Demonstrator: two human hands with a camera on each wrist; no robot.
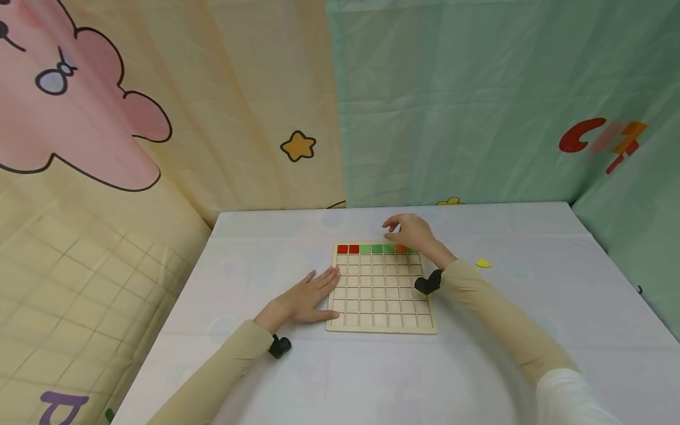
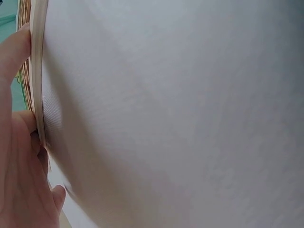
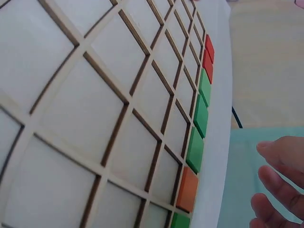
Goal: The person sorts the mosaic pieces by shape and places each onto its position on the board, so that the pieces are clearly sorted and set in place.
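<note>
A wooden grid board [image 1: 381,332] lies flat on the table, its far row filled with coloured square tiles. From the left come two red tiles [image 1: 347,249], then several green tiles [image 3: 201,120], an orange tile [image 3: 187,189] and another green tile [image 3: 180,221]. My left hand [image 1: 307,298] rests at the board's left edge, its fingers extended and touching the frame. Above the far edge, over the tiles' right half, hovers my right hand [image 1: 413,231]. Its fingers are loosely bent, and the right wrist view shows nothing between them.
Yellow pieces [image 1: 483,263] lie on the white tablecloth [image 1: 382,378], right of the board near the right forearm; the sleeve partly hides one. A patterned curtain [image 1: 255,106] hangs behind the table and at both sides. Each wrist wears a black camera mount [image 1: 280,346].
</note>
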